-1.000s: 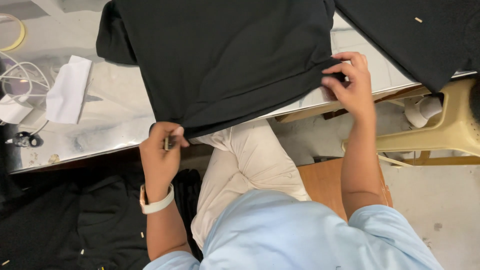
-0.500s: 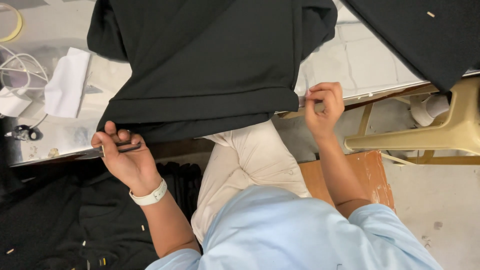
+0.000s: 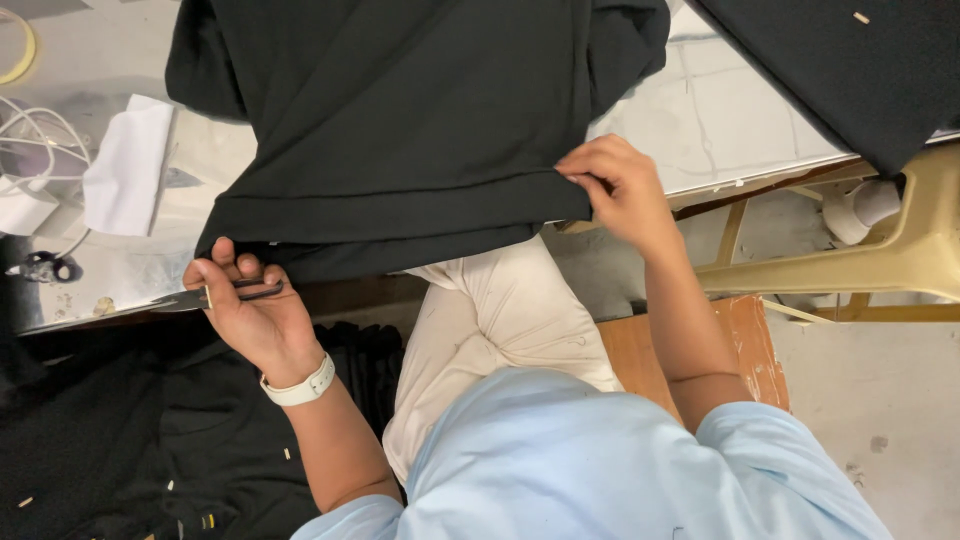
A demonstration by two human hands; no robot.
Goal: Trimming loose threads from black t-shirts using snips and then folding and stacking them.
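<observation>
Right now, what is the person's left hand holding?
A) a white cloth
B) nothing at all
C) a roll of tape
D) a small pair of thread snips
D: the left hand grips small dark thread snips at the table edge, while the right hand pinches the hem of the black garment.

**Black cloth on pale grey, cream and light blue below**

The garment [image 3: 400, 130] is plain black, no pattern, with a stitched hem band of the same black. The surface [image 3: 720, 130] is pale grey with faint darker lines. A second cloth [image 3: 850, 70] at the upper right is also black, with a small tan fleck. The folded paper [image 3: 125, 165] is white; the cord [image 3: 30, 120] is white. The shirt [image 3: 600, 460] is light blue, the trousers [image 3: 490, 320] cream. The wristband [image 3: 298, 387] is off-white. The chair [image 3: 880, 260] is beige. The snips [image 3: 225, 295] are dark metal.
</observation>
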